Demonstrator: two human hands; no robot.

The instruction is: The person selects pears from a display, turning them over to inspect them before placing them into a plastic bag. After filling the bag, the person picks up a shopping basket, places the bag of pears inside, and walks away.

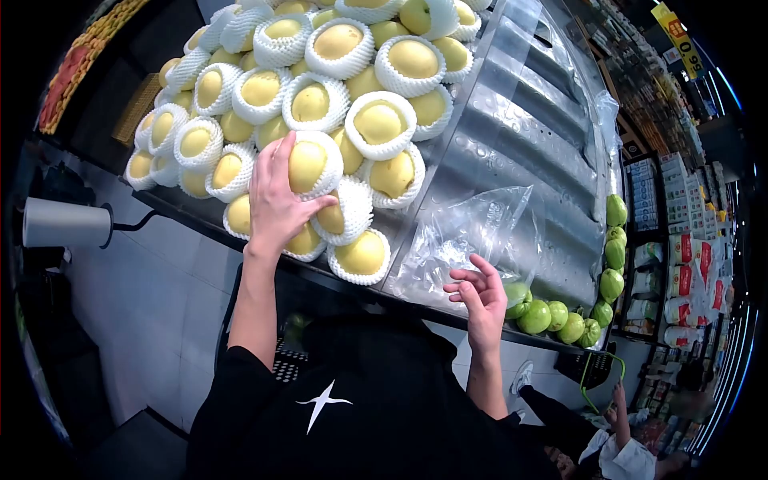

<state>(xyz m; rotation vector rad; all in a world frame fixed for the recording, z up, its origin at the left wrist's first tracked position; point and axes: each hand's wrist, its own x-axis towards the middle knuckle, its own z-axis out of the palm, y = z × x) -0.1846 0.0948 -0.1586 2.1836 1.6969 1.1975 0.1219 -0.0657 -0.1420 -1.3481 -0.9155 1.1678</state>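
Observation:
My left hand [276,196] is wrapped around the side of a round yellow fruit [307,166] in a white foam net, thumb below it and fingers along its left. More netted yellow fruit lies piled around it, one [360,253] at the front edge of the stand. Over the front edge of the metal display my right hand [482,300] holds nothing, its fingers apart and loosely bent. Just beyond those fingers a crumpled clear plastic bag [448,240] lies on the metal.
Green fruits [534,317] line the front and right edges of the ridged metal display [512,128]. A roll of bags [68,222] hangs on a bracket at left. To the lower right, a person [624,452] holds a green-handled basket [588,368]. Stocked shelves [680,240] stand at right.

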